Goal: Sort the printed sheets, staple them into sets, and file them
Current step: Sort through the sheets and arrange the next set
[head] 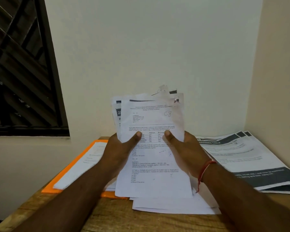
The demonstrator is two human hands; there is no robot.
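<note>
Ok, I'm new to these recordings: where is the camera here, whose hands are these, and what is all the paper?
There is no machine here. A person works with bare hands, and the single picture comes from a camera worn on their head, looking forward and down. The left hand and right hand both grip a stack of printed sheets, held up over a wooden table. The top sheet bears a handwritten C8. On the table, an orange folder with white sheets on it lies at the left, loose sheets lie below the hands, and a pile of printed papers with dark headers lies at the right. A red thread circles the right wrist.
</note>
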